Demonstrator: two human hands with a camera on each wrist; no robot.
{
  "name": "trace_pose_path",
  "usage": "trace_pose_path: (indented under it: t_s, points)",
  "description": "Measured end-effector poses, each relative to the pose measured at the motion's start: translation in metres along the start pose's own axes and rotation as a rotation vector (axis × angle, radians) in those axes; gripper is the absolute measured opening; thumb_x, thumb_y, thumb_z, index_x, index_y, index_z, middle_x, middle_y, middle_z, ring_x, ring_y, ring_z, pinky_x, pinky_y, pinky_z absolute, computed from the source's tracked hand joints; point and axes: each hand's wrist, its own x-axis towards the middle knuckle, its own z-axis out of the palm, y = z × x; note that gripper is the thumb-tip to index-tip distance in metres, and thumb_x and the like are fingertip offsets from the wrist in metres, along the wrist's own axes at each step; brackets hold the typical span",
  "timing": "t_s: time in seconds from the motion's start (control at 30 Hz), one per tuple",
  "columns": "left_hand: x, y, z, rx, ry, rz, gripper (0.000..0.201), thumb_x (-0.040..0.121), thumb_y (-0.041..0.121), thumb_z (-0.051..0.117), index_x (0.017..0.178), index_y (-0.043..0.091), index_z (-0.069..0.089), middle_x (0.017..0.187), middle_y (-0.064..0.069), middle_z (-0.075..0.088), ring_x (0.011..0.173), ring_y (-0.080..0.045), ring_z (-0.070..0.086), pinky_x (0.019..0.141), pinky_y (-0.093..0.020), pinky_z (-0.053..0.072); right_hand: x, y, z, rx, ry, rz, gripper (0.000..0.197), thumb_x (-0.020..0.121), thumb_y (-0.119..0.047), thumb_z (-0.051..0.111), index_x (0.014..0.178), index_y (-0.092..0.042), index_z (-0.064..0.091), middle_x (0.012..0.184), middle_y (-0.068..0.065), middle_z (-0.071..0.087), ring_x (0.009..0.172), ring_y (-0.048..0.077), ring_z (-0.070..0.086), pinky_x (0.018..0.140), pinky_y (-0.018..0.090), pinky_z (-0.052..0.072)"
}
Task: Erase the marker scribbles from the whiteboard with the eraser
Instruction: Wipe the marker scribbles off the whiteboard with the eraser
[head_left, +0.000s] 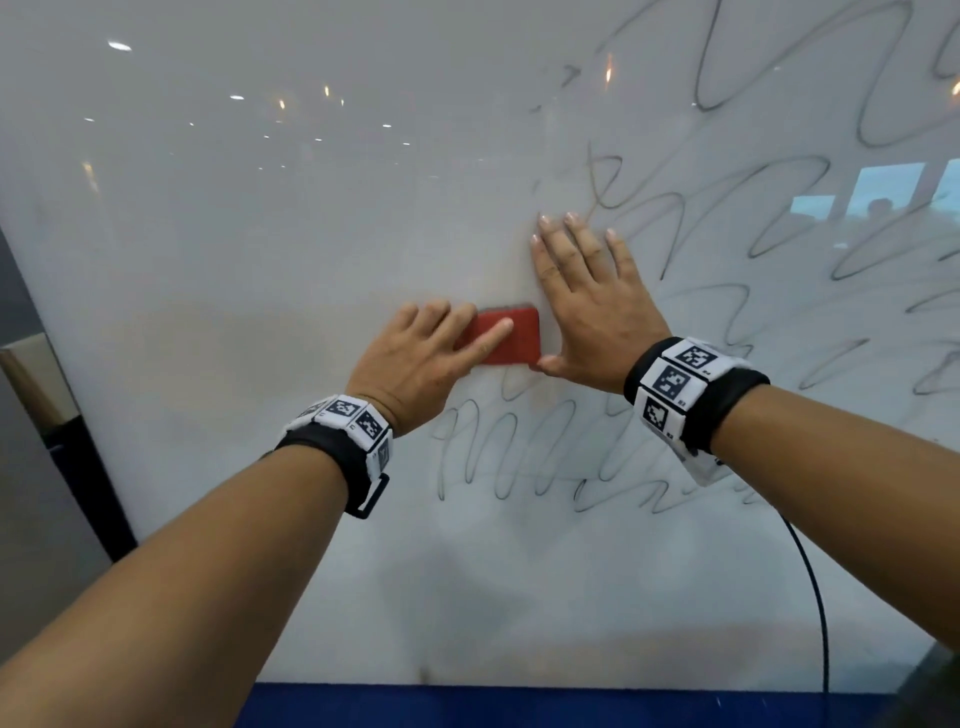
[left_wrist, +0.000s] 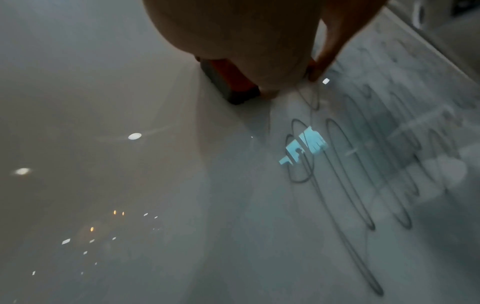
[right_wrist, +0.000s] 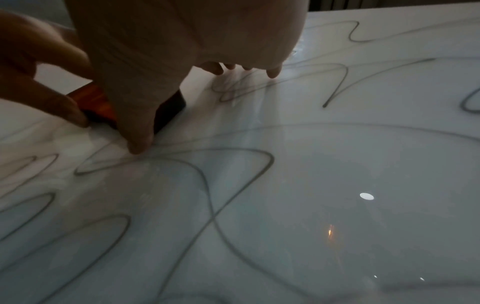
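The whiteboard (head_left: 260, 234) fills the head view; its left half is wiped clean. Grey marker scribbles (head_left: 779, 208) cover the right side, and more scribbles (head_left: 519, 452) run below the hands. A red eraser (head_left: 511, 340) lies pressed flat on the board at the centre. My left hand (head_left: 426, 353) grips it, index finger laid along its back and thumb under its lower edge. My right hand (head_left: 587, 291) lies flat on the board just right of the eraser, fingers straight, thumb tip touching the eraser's lower right corner. The right wrist view shows the eraser (right_wrist: 96, 100) behind that thumb.
A blue strip (head_left: 519, 706) runs along the board's bottom edge. A black cable (head_left: 815, 597) hangs from my right wrist band across the lower right. A dark frame (head_left: 78, 467) borders the board on the left. Ceiling lights reflect in the glossy surface.
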Motion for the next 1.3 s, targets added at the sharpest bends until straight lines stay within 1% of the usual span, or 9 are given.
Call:
trace_pose_path:
  t_s: [0.13, 0.3, 0.5, 0.7, 0.83, 0.93, 1.07, 1.13, 1.3]
  points:
    - [-0.001, -0.006, 0.003, 0.009, 0.027, 0.085, 0.065, 0.088, 0.021, 0.063, 0.149, 0.023, 0.042, 0.124, -0.016, 0.055, 0.102, -0.035, 0.051, 0.083, -0.046, 0.045, -0.007, -0.006, 0.010, -0.008, -0.006, 0.006, 0.129, 0.061, -0.059, 0.080, 0.156, -0.003, 0.013, 0.164, 0.016, 0.009, 0.151, 0.035, 0.011, 0.119, 0.058, 0.017]
    - [0.001, 0.001, -0.001, -0.007, 0.037, -0.203, 0.068, 0.087, 0.026, 0.062, 0.151, 0.025, 0.038, 0.128, -0.015, 0.049, 0.105, -0.034, 0.045, 0.086, -0.045, 0.041, -0.009, -0.006, 0.010, 0.008, -0.001, 0.006, 0.126, 0.065, -0.062, 0.077, 0.156, -0.004, 0.012, 0.165, 0.015, 0.007, 0.151, 0.034, 0.009, 0.120, 0.057, 0.016]
    - [-0.018, 0.007, 0.007, 0.021, 0.005, 0.069, 0.070, 0.083, 0.013, 0.062, 0.149, 0.023, 0.041, 0.124, -0.016, 0.055, 0.102, -0.035, 0.051, 0.082, -0.046, 0.043, -0.010, -0.009, 0.012, 0.008, 0.007, 0.016, 0.125, 0.064, -0.057, 0.079, 0.156, -0.003, 0.013, 0.164, 0.016, 0.010, 0.151, 0.035, 0.010, 0.119, 0.058, 0.018]
    - [-0.007, 0.005, -0.003, 0.007, 0.008, -0.124, 0.064, 0.088, 0.022, 0.060, 0.149, 0.025, 0.040, 0.127, -0.015, 0.054, 0.105, -0.036, 0.050, 0.086, -0.046, 0.042, -0.019, -0.020, 0.014, 0.017, -0.012, 0.047, 0.125, 0.065, -0.057, 0.079, 0.156, -0.003, 0.013, 0.164, 0.016, 0.010, 0.151, 0.035, 0.009, 0.119, 0.057, 0.017]
    - [-0.026, 0.015, 0.011, 0.007, -0.040, 0.104, 0.073, 0.082, 0.010, 0.061, 0.150, 0.023, 0.040, 0.126, -0.017, 0.052, 0.102, -0.036, 0.050, 0.084, -0.048, 0.044, -0.024, -0.022, 0.018, 0.010, -0.019, 0.045, 0.122, 0.066, -0.052, 0.080, 0.156, -0.003, 0.013, 0.164, 0.017, 0.010, 0.151, 0.035, 0.010, 0.119, 0.057, 0.017]
    - [-0.024, 0.006, 0.010, 0.039, -0.018, 0.181, 0.072, 0.082, 0.012, 0.064, 0.149, 0.025, 0.041, 0.126, -0.016, 0.053, 0.102, -0.036, 0.051, 0.084, -0.047, 0.042, -0.024, -0.022, 0.019, 0.010, -0.020, 0.038, 0.122, 0.067, -0.053, 0.079, 0.156, -0.003, 0.012, 0.164, 0.016, 0.009, 0.151, 0.035, 0.009, 0.119, 0.057, 0.018]
    - [-0.018, 0.005, 0.004, 0.027, 0.028, -0.097, 0.062, 0.089, 0.021, 0.060, 0.149, 0.026, 0.043, 0.124, -0.016, 0.056, 0.102, -0.036, 0.051, 0.083, -0.046, 0.042, -0.024, -0.022, 0.020, 0.019, -0.019, 0.037, 0.125, 0.066, -0.056, 0.080, 0.156, -0.004, 0.012, 0.164, 0.015, 0.008, 0.151, 0.035, 0.008, 0.119, 0.057, 0.018]
    - [-0.029, 0.021, 0.008, -0.003, 0.015, -0.147, 0.063, 0.089, 0.017, 0.058, 0.149, 0.024, 0.042, 0.125, -0.018, 0.055, 0.101, -0.036, 0.051, 0.082, -0.046, 0.043, -0.025, -0.023, 0.021, 0.019, -0.017, 0.038, 0.124, 0.066, -0.056, 0.080, 0.156, -0.004, 0.012, 0.164, 0.015, 0.009, 0.151, 0.034, 0.009, 0.119, 0.058, 0.019]
    - [-0.058, 0.035, 0.020, -0.020, -0.050, 0.100, 0.066, 0.088, 0.004, 0.048, 0.151, 0.023, 0.039, 0.123, -0.018, 0.054, 0.100, -0.036, 0.052, 0.081, -0.047, 0.046, -0.027, -0.023, 0.023, 0.019, -0.014, 0.041, 0.121, 0.069, -0.055, 0.079, 0.156, -0.004, 0.012, 0.164, 0.015, 0.010, 0.151, 0.035, 0.010, 0.118, 0.058, 0.020]
